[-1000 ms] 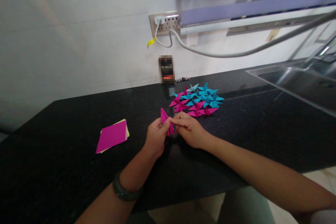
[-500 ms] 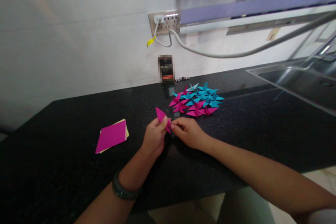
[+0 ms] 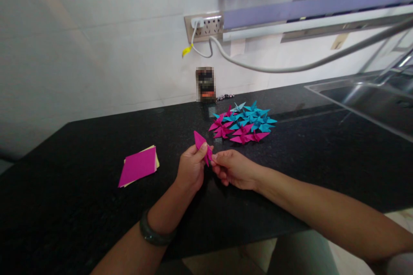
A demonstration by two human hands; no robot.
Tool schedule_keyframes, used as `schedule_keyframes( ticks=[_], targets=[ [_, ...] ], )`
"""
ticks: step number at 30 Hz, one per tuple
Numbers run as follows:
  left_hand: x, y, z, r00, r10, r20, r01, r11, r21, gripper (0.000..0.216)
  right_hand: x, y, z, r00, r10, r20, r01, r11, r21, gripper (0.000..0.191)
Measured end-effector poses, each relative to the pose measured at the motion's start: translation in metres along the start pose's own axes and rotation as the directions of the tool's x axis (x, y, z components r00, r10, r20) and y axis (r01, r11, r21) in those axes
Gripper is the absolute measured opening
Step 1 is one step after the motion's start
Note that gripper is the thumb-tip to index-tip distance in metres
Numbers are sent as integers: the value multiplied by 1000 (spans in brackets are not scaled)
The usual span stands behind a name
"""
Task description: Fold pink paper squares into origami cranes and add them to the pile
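- My left hand (image 3: pixel 191 171) pinches a magenta fold (image 3: pixel 201 145) between thumb and fingers, closed on its lower part; the pointed upper end sticks up and away from my grip, tilted to the left.
- My right hand (image 3: pixel 235 168) meets it from the other side, fingertips (image 3: pixel 215 161) closed on the fold's lower tip, just beside my left thumb. The two hands touch, or nearly touch, at the paper.
- The fold sits above the counter (image 3: pixel 64 206), lifted off it, held between both hands in front of me.
- Just beyond my right hand, farther from me, lies a cluster of finished cranes (image 3: pixel 243 125), magenta ones on the near side and blue ones behind, all flat on the counter and packed against each other.
- Well to the left of my left hand lies a stack of paper (image 3: pixel 138 166), a magenta square on top with a yellow edge showing beneath.
- A dark bangle (image 3: pixel 154 233) rings my left wrist, nearer to me than the grip.
- Past the cranes, against the wall, stands a small blurred box (image 3: pixel 205 84); I cannot tell what it is.
- Above that, a socket (image 3: pixel 204 27) holds a white plug, and a grey cable (image 3: pixel 290 67) runs off to the right.
- A sink (image 3: pixel 371 101) lies far off to the right of my right hand.
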State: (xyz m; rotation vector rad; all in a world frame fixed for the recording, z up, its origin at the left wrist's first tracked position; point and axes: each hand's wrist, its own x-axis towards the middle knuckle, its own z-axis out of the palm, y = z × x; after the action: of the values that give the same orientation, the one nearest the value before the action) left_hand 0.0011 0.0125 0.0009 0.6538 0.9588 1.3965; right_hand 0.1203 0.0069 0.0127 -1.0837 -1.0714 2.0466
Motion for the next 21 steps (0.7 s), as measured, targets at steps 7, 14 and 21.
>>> schedule_keyframes(
  ticks=[7,14,21],
  targets=[
    [3,2,0,997,18,-76,-24,996,-81,24,11,10,-7,849,-506,-151,310,708,-635,16],
    [-2,-3,2,1000,18,6,-17,997,-72,20,7,5,-5,672,-737,65,319,210,-924,14],
    [-5,-5,4,999,46,-12,-47,998,-38,18,11,9,-4,699,-704,127,238,63,-969,22]
  ],
)
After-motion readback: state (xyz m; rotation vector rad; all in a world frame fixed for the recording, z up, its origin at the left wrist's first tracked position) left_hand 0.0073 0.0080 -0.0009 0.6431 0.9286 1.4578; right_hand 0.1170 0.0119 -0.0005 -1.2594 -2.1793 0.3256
